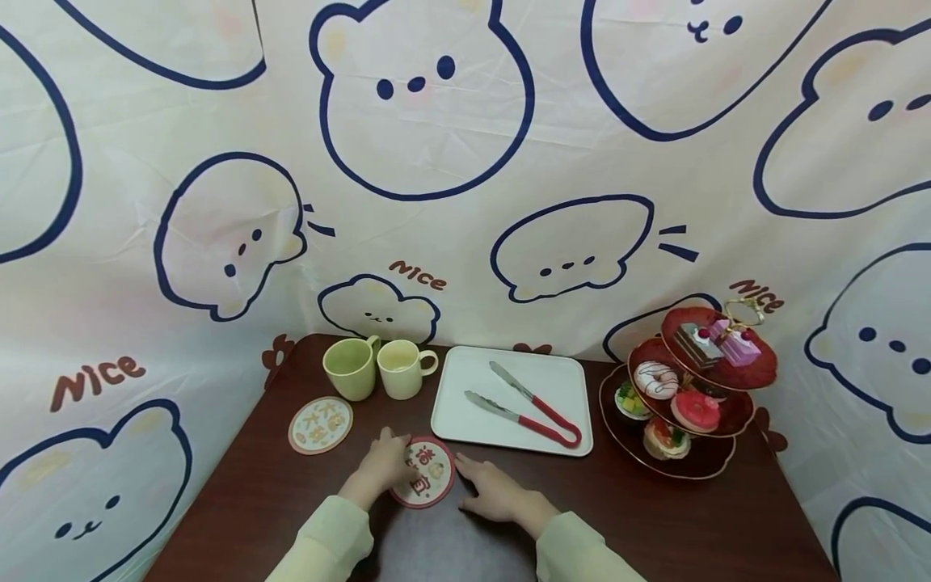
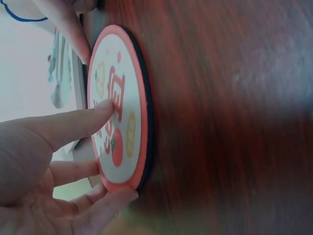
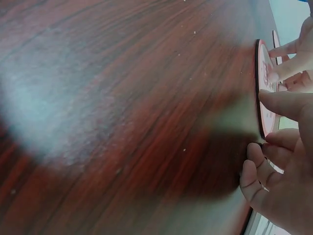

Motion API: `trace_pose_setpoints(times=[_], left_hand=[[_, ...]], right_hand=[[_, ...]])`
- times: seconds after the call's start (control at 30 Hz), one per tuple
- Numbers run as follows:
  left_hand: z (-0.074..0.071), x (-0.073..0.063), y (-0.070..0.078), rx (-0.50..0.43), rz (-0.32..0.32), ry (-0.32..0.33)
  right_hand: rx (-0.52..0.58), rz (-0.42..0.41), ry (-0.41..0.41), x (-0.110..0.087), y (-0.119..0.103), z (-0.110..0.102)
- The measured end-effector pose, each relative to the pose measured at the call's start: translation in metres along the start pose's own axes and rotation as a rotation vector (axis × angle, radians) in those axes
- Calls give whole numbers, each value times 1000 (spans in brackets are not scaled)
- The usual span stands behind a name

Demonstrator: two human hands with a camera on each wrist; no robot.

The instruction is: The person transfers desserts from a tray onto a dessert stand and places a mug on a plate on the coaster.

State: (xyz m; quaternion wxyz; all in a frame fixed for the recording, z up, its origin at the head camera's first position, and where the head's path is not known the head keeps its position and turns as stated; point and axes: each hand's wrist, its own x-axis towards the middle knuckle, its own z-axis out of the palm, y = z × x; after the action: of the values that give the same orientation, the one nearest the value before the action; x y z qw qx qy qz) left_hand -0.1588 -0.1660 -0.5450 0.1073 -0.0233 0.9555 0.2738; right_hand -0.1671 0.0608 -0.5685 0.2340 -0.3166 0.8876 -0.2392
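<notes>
A round coaster with a red rim, red characters and a dark underside lies on the table in front of me. My left hand is at its left side. In the left wrist view its thumb rests on the printed face, and other fingers reach the rim. At the coaster's right edge is my right hand, its fingers spread. In the right wrist view its thumb tip overlaps the coaster's edge, and the other fingers are loosely bent beside it.
A second coaster lies at left, near a green mug and a cream mug. Red-handled tongs lie on a white tray. At right, a tiered stand holds cakes and donuts. A printed cloth hangs behind the table.
</notes>
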Motion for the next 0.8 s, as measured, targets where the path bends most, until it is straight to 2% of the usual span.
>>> trace_pose_setpoints(times=[0.2,0.43,0.67,0.8], left_hand=[[7,-5,5,-45,44,-12],[15,-9,12,-104,103,-16],[29,-12,25,-193,151,-79],[34,-12,31,-191,163,-104]], right_hand=[[24,17,0,-8,4,-4],[46,-2,40,-15,14,-3],[116,19,87,-29,29,-8],[150,19,91,-37,35,-12]])
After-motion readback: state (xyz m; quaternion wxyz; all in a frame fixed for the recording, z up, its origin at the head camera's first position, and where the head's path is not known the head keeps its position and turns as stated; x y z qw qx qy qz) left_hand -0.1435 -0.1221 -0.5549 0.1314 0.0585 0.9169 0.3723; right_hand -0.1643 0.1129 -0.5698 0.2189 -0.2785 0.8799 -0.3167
